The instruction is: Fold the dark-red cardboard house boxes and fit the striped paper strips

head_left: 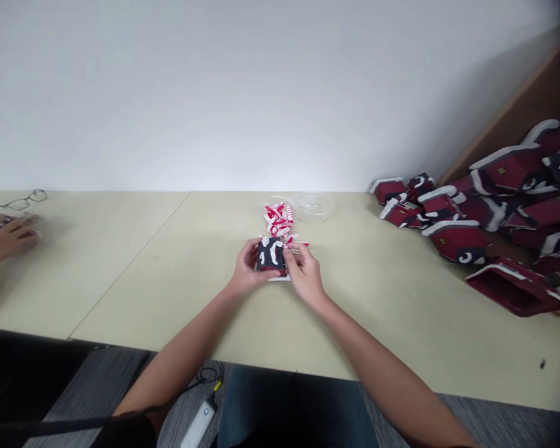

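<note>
A small dark-red model house (270, 254) with a black roof and white snow-like trim is held just above the table, tilted so the roof faces me. My left hand (248, 269) is closed around its left side, thumb along the lower edge. At its right side my right hand (304, 271) is closed, thumb and fingertips pressed on the house near the white trim. Whether a small piece sits between those fingertips is hidden. Right behind the house lie red-and-white striped pieces (280, 218), a few of them touching or close to my fingers.
Clear plastic containers (313, 206) stand behind the striped pieces. Many similar red houses (462, 239) are piled at the right, against a brown board (532, 99). At the far left are another person's hand (2, 236) and eyeglasses (25, 200). A small dark bit (542, 363) lies front right.
</note>
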Tool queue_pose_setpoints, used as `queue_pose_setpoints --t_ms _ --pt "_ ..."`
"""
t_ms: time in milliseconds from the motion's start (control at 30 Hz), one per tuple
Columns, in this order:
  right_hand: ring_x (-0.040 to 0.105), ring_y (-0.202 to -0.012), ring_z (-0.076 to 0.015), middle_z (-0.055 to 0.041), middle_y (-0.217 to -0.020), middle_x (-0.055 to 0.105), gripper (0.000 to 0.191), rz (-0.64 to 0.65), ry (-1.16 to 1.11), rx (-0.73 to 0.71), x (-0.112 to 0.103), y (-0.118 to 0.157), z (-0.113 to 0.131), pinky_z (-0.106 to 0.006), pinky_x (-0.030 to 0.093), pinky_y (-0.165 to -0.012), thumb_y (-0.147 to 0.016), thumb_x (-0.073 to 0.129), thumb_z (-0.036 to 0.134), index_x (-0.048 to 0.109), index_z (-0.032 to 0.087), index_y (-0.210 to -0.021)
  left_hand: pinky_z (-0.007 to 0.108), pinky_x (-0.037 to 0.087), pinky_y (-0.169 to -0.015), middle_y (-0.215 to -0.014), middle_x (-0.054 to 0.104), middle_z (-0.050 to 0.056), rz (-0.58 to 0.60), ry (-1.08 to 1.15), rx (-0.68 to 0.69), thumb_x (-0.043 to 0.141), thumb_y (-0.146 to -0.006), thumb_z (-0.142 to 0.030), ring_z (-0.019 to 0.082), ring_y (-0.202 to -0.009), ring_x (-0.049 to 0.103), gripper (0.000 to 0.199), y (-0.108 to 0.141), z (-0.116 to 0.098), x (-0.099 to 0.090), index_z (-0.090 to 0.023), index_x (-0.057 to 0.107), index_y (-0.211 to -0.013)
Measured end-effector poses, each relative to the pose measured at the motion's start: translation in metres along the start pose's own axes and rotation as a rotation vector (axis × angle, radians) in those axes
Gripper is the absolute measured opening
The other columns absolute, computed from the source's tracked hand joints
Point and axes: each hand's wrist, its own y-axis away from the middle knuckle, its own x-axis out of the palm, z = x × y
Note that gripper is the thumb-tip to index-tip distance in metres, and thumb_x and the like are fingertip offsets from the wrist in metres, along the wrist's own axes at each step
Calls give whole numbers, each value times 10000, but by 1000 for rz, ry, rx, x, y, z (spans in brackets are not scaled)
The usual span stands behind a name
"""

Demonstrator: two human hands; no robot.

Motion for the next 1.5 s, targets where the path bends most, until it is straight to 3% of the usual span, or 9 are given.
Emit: queue_pose_setpoints --t_ms 167,333,500,733,900,1033,1200,1367,1500 --pt "567 -596 -149 7 -677 627 359 97 2 -31 -4 0 5 -267 446 -610 -890 517 533 594 210 -1026 352 514 -874 -1109 661 83 -36 -8 -7 943 -503 -326 233 -1013 643 763 -4 0 -5 -204 556 -1150" --pt "579 -583 -156 9 -623 620 405 180 -83 79 -9 -5 8 -253 431 -568 -811 579 579 554 211 -977 354 509 -865 -1080 663 76 -7 -28 2 940 -505 -335 232 -982 647 760 -7 -3 -8 -196 560 -1147" --pt "405 -400 -93 47 -541 568 453 273 -218 188 -13 -9 16 -212 283 -419 -721 654 606 486 218 -882 343 507 -847 -1075 658 79 57 -46 23 934 -520 -331 227 -966 640 761 -7 -5 -10 -191 557 -1166" --pt "337 -350 -61 88 -500 500 495 249 -327 261 -11 -10 21 -193 197 -369 -627 737 587 451 225 -806 377 495 -912 -1166 612 99 112 -82 53 891 -607 -385 251 -1050 610 766 -3 -6 -12 -206 533 -1261" --pt "403 -379 -68 63 -569 571 498 233 -364 379 -13 -7 25 -185 231 -354 -595 769 556 484 214 -819 413 485 -950 -1226 574 120 127 -104 21 855 -660 -408 273 -1107 586 781 1 -3 -11 -217 494 -1325" --pt "463 -420 -76 32 -626 627 514 203 -362 438 -14 -7 24 -179 290 -358 -550 798 542 518 200 -812 437 444 -1022 -1267 552 134 192 -144 -12 833 -691 -401 280 -1161 557 798 2 -1 -15 -205 446 -1361" --pt "476 -426 -80 23 -656 647 508 180 -354 510 -12 -9 15 -170 282 -344 -518 820 509 543 198 -809 437 457 -1007 -1255 560 145 261 -207 -59 802 -728 -406 292 -1154 566 788 1 -2 -21 -172 414 -1372" --pt "467 -446 -74 33 -652 629 517 183 -350 522 -10 -6 14 -164 287 -348 -538 824 516 567 195 -852 429 471 -977 -1223 580 145 294 -234 -38 870 -638 -367 293 -1110 590 866 0 -1 -20 -171 403 -1341" --pt "464 -469 -76 26 -637 619 523 175 -344 528 -8 -4 15 -160 304 -357 -539 823 522 571 190 -856 413 473 -973 -1190 598 128 200 -257 -55 915 -556 -371 280 -1083 606 907 2 4 -15 -174 416 -1287"
